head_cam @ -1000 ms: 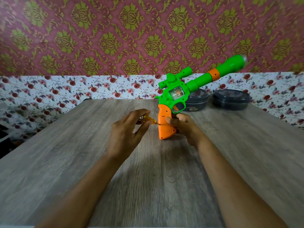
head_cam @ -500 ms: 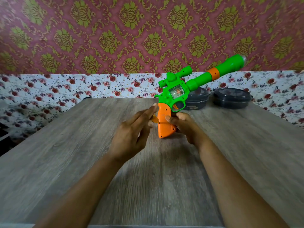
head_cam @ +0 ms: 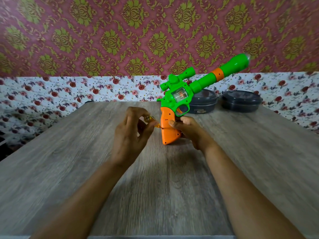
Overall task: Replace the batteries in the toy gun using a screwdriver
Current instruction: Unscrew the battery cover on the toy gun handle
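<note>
The right hand [head_cam: 189, 131] gripped the green-and-orange plastic toy gun [head_cam: 170, 105] by its handle, likely steadying it while the left hand [head_cam: 131, 135] pinched a small amber screwdriver [head_cam: 153, 122] against the handle's left side.

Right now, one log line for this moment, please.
left hand: pinches small amber screwdriver at orange grip | right hand: holds green plastic toy gun
</note>
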`<move>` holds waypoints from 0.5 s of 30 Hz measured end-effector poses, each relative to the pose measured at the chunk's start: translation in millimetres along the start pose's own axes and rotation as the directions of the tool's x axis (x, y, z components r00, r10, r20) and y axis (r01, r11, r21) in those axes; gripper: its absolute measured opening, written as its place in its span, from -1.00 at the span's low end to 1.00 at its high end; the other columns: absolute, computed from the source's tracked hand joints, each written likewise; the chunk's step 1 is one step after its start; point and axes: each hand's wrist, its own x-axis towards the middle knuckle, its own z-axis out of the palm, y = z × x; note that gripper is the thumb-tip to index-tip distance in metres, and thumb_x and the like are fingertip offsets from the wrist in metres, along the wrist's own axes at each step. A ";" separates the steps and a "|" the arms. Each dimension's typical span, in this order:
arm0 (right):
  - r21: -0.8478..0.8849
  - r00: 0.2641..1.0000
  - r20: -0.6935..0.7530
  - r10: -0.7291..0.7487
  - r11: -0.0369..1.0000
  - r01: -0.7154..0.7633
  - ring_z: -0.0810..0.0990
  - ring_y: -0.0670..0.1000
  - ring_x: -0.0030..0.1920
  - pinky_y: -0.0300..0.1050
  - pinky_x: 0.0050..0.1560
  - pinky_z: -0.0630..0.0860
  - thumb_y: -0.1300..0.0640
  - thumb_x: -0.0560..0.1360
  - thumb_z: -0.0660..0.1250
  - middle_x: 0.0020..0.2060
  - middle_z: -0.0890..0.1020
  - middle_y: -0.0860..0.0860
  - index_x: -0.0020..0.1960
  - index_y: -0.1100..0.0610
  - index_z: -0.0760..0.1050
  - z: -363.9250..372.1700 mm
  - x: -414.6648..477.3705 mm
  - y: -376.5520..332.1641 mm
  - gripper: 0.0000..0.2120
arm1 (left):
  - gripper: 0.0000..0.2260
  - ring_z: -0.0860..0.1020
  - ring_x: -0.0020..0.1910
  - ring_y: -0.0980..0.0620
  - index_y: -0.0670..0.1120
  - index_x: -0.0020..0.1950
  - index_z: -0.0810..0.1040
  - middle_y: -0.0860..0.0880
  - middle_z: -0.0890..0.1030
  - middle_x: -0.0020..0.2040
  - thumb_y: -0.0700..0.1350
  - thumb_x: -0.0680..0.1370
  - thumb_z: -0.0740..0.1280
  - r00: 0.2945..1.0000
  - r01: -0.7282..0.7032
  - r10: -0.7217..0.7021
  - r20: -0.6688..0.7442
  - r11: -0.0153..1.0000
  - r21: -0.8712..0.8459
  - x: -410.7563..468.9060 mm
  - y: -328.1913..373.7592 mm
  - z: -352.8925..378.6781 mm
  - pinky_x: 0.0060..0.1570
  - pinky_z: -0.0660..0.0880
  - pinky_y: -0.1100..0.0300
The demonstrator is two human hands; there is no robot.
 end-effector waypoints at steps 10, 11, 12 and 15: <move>-0.060 1.000 0.023 0.012 0.998 -0.011 0.55 -0.05 -0.02 -0.33 -0.14 0.52 0.22 0.54 0.23 0.05 0.56 0.05 0.23 0.14 0.44 4.5 -1.6 -3.1 -0.74 | -0.76 0.57 0.06 0.07 -0.28 0.20 0.55 -0.11 0.60 0.08 -0.33 0.53 0.29 0.992 -0.120 0.122 -0.025 0.990 0.070 3.1 -0.4 -2.8 0.02 0.49 0.34; -0.067 1.000 0.023 0.013 0.998 -0.012 0.54 -0.05 -0.01 -0.32 -0.12 0.51 0.22 0.54 0.23 0.07 0.56 0.06 0.23 0.14 0.44 5.0 -1.7 -4.0 -0.74 | -0.76 0.58 0.03 0.09 -0.28 0.20 0.55 -0.13 0.63 0.07 -0.31 0.54 0.29 0.993 -0.112 0.115 -0.035 0.990 0.080 2.8 -2.1 -3.1 -0.01 0.51 0.33; -0.069 1.000 0.021 0.014 0.998 -0.013 0.55 -0.08 -0.04 -0.33 -0.13 0.51 0.21 0.54 0.23 0.07 0.56 0.05 0.22 0.12 0.43 5.0 -1.2 -4.0 -0.75 | -0.77 0.58 -0.02 0.12 -0.27 0.19 0.55 -0.13 0.64 0.05 -0.28 0.55 0.29 0.993 -0.106 0.109 -0.041 0.991 0.080 2.4 -3.6 -2.9 -0.07 0.52 0.32; -0.071 1.000 0.018 0.015 0.997 -0.013 0.54 -0.18 -0.14 -0.40 -0.23 0.51 0.21 0.54 0.23 0.03 0.55 0.02 0.19 0.08 0.42 4.2 -2.6 -5.5 -0.77 | -0.82 0.52 -0.17 0.20 -0.13 0.13 0.57 -0.04 0.62 -0.04 -0.13 0.55 0.32 0.996 -0.072 0.075 -0.044 0.996 0.055 1.6 -4.7 -3.4 -0.28 0.52 0.22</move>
